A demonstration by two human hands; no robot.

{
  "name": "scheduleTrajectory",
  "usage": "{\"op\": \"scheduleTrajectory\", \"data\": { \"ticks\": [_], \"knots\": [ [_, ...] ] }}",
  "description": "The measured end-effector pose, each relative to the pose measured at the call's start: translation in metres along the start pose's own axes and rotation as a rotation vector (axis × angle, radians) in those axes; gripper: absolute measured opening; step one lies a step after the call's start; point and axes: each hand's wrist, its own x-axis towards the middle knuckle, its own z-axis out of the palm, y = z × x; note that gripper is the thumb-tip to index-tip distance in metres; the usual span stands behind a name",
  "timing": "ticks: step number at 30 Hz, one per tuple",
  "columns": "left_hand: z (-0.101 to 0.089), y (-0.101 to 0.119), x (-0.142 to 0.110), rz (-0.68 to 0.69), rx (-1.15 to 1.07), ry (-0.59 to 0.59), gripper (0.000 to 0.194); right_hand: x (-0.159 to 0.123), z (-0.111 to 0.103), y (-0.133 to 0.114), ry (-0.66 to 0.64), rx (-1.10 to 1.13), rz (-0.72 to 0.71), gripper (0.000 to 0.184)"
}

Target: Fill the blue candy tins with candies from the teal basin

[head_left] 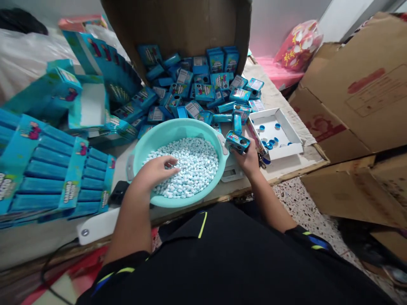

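A turquoise plastic basin (140,144) in front of me holds a heap of small white and pale-blue candies (197,161). Over its left part is my left hand (158,170), its fingertips at the candies and a gap between thumb and forefinger; the other fingers are partly hidden. Just right of the rim, my right hand (249,159) grips a small blue candy box (237,142), tilted, with a dark round spot on its printed face. Beside that hand stands a shallow white box (282,131) with several blue caps (270,143) inside.
Behind the basin, many blue candy boxes (203,91) spill from a large cardboard carton (181,25). Display trays (60,169) of blue boxes stand at left, near a white power strip (98,226). A scale (232,173) sits partly under the basin. Cardboard boxes (359,89) fill the right.
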Motion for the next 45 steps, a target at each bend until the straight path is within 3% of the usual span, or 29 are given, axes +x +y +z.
{"op": "scheduleTrajectory", "data": {
  "ticks": [2, 4, 9, 12, 16, 21, 23, 27, 32, 34, 40, 45],
  "knots": [
    [0.001, -0.001, 0.002, -0.034, 0.03, -0.003, 0.059, -0.007, -0.001, 0.002, 0.066, 0.005, -0.123, 0.085],
    [0.0, -0.003, 0.004, -0.056, 0.049, -0.015, 0.058, -0.023, -0.006, 0.005, 0.137, -0.014, -0.212, 0.089],
    [-0.002, 0.0, 0.005, -0.049, 0.134, -0.026, 0.052, -0.077, -0.024, 0.021, 0.272, -0.149, -0.165, 0.067],
    [-0.001, 0.003, 0.005, -0.009, 0.202, -0.038, 0.053, -0.095, -0.032, 0.025, 0.19, -0.238, -0.199, 0.061],
    [0.0, 0.009, 0.008, -0.037, 0.272, -0.059, 0.042, -0.094, -0.035, 0.013, -0.059, -0.356, -0.308, 0.07],
    [-0.006, 0.031, 0.017, -0.067, 0.419, -0.144, 0.027, -0.096, -0.018, -0.01, -0.15, -0.544, 0.001, 0.112],
    [-0.008, 0.046, 0.023, -0.059, 0.481, -0.181, 0.021, -0.099, -0.009, -0.016, -0.155, -0.578, 0.056, 0.118],
    [-0.005, 0.063, 0.036, 0.03, 0.449, -0.218, 0.02, -0.099, -0.002, -0.02, -0.161, -0.622, 0.078, 0.117],
    [-0.001, 0.047, 0.045, 0.128, 0.285, -0.357, 0.049, -0.098, -0.006, -0.018, -0.194, -0.652, 0.065, 0.127],
    [-0.001, 0.044, 0.045, 0.155, 0.305, -0.343, 0.056, -0.098, -0.007, -0.017, -0.208, -0.659, 0.055, 0.129],
    [0.004, 0.057, 0.039, 0.265, 0.364, -0.346, 0.028, -0.101, -0.007, -0.016, -0.216, -0.638, 0.077, 0.123],
    [0.003, 0.054, 0.037, 0.276, 0.246, -0.322, 0.021, -0.102, -0.002, -0.015, -0.182, -0.636, 0.083, 0.118]
  ]
}}
